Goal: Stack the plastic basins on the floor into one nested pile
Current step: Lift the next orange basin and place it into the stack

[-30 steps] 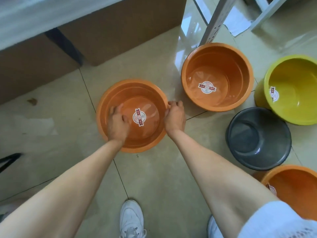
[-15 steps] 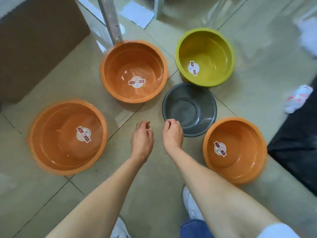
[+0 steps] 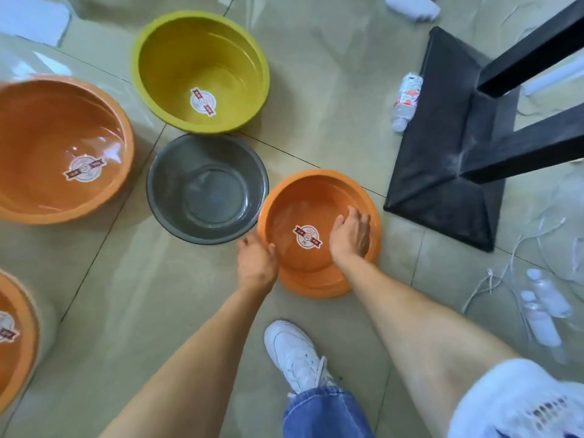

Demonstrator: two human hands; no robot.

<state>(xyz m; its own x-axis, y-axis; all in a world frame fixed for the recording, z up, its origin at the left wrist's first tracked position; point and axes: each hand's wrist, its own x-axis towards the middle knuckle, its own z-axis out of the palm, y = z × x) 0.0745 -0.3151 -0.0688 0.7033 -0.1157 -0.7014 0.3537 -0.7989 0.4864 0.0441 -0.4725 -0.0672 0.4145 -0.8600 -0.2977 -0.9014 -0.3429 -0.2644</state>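
Several plastic basins stand on the tiled floor. A small orange basin (image 3: 316,279) with a round sticker sits in front of me. My left hand (image 3: 256,263) grips its left rim. My right hand (image 3: 350,235) is laid over the right rim, fingers inside the bowl. Just left of it and touching is a grey basin (image 3: 207,188). Behind that stands a yellow-green basin (image 3: 200,71). A large orange basin (image 3: 60,147) is at the left. Another orange basin (image 3: 15,336) is cut off by the left edge.
A black stand base (image 3: 442,153) with dark bars lies close to the right of the small orange basin. Plastic bottles (image 3: 406,101) and a white cord (image 3: 493,276) lie on the floor at the right. My white shoe (image 3: 294,355) is below the basin.
The view has swung right. My hands left the orange basin at the left, passed the grey basin and now hold the small orange basin at the right.
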